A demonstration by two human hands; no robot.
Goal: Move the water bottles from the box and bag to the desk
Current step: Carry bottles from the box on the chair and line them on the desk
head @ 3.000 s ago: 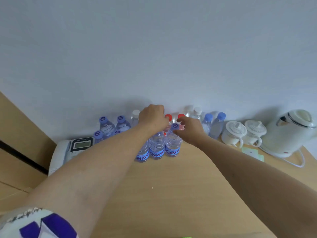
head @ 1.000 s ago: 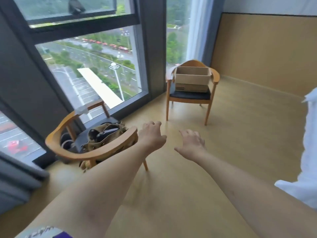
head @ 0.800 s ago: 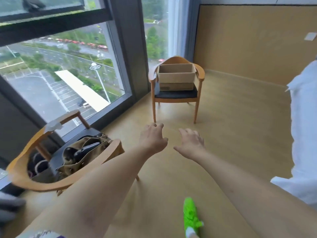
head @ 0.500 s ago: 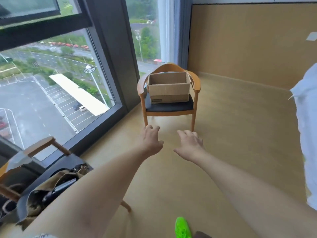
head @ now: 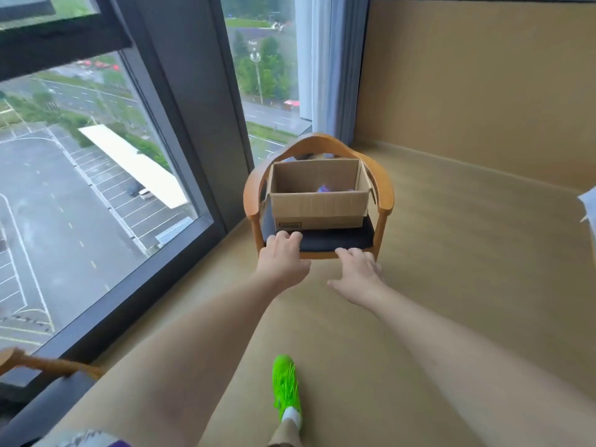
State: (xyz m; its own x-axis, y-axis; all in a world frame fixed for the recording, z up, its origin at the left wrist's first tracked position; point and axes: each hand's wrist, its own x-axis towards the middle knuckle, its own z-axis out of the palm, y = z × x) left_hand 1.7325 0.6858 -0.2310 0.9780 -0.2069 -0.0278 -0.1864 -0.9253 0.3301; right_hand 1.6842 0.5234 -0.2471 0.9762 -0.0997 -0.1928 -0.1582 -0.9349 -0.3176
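Observation:
An open cardboard box [head: 317,209] stands on the dark seat of a wooden armchair [head: 385,201] by the window. Inside it, over the front wall, I make out a blue bottle cap [head: 323,189]; the rest of the contents is hidden. My left hand [head: 283,258] and my right hand [head: 356,269] are stretched out in front of me, short of the chair, fingers relaxed and holding nothing. The bag and the desk are out of view.
A large floor-to-ceiling window [head: 96,175] fills the left side. The arm of a second wooden chair [head: 42,366] shows at the lower left. My green shoe [head: 285,387] is on the beige floor. A white edge of fabric [head: 588,204] sits at the right.
I left the bottles on the desk, turned and walked toward the chair with the box. The box is now much closer, and the chair with the bag has slid out of view.

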